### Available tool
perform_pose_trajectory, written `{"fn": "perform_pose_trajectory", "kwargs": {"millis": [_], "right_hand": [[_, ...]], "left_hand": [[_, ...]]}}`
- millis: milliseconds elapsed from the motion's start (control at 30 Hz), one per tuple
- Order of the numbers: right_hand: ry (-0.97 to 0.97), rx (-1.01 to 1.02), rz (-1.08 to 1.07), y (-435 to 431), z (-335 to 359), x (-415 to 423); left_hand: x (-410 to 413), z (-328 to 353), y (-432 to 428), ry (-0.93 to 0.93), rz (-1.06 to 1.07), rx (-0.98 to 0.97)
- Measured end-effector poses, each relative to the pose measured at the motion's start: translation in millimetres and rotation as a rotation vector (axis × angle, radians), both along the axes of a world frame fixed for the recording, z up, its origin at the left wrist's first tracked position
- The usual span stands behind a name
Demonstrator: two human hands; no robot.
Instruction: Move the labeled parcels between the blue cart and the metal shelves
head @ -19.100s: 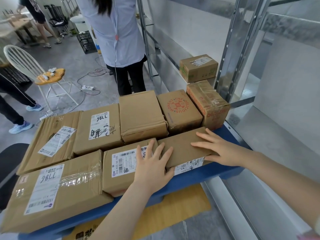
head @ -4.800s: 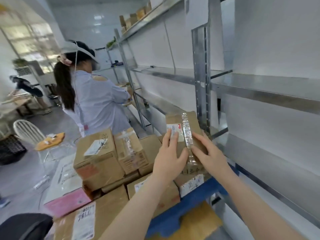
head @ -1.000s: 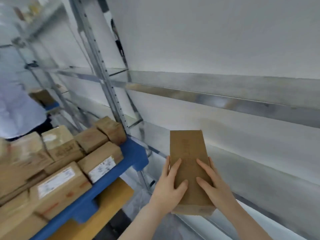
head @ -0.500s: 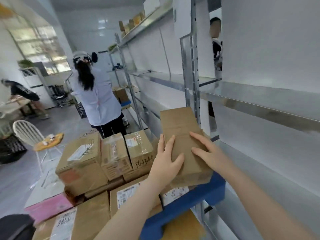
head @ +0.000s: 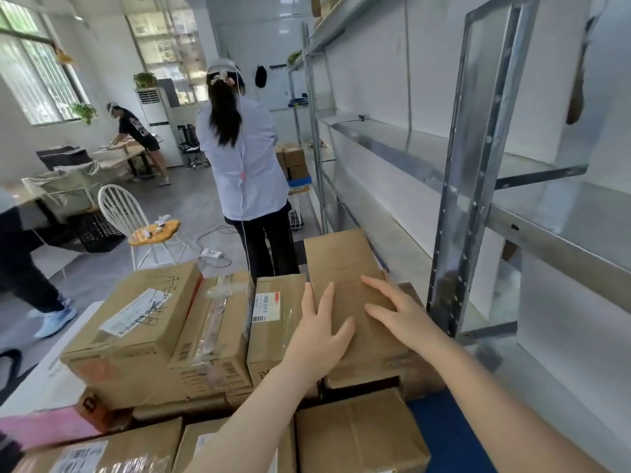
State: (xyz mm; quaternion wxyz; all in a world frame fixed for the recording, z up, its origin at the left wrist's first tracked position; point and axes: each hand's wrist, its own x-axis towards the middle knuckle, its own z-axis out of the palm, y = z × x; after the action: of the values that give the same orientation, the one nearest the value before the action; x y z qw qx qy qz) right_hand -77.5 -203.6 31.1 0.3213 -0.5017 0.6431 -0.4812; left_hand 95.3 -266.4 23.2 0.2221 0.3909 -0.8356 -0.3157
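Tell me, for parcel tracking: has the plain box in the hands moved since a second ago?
Yes. The plain box, then held beside the blue cart at the shelf, now lies over the cart's stack, left of the shelf post.

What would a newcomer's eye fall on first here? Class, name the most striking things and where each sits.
The left hand and right hand rest flat on a plain brown parcel topping the stacked boxes at the centre. Just beyond them a person in a pale top stands back turned, and metal shelves run along the right.
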Motion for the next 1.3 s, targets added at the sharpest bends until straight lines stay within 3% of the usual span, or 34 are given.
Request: {"fn": "perform_pose_trajectory", "kwargs": {"millis": [200, 500, 733, 833, 967, 1100, 1300], "right_hand": [[-0.113, 0.045, -0.016, -20.5, -26.0, -14.4], [-0.085, 0.079, 0.005, -33.4, -46.9, -10.0], [-0.097, 0.045, -0.1, -6.9, -36.9, -8.1], [-0.097, 0.004, -0.219, 49.9, -34.9, -3.5], [-0.125, -0.001, -0.535, 167.5, -34.1, 5.0], [-0.107, 0.018, -0.933, 327.0, -46.6, 41.2], [-0.155, 0.062, -1.507, 591.0, -63.7, 165.3]], "left_hand": [[-9.5, -9.3, -10.8, -0.096, 0.004, -0.063], [-2.6, -33.4, -9.6, -0.311, 0.099, -0.229], [4.1, -24.0, -5.5, -0.282, 0.092, -0.179], [2.3, -12.5, 15.0, -0.24, 0.025, -0.267], [-30.7, 0.9, 79.9, -0.135, -0.285, -0.376], [-53.5, -19.0, 209.3, -0.077, -0.693, -0.382], [-25.4, -57.5, 439.6, -0.097, -1.195, -0.339]]}}
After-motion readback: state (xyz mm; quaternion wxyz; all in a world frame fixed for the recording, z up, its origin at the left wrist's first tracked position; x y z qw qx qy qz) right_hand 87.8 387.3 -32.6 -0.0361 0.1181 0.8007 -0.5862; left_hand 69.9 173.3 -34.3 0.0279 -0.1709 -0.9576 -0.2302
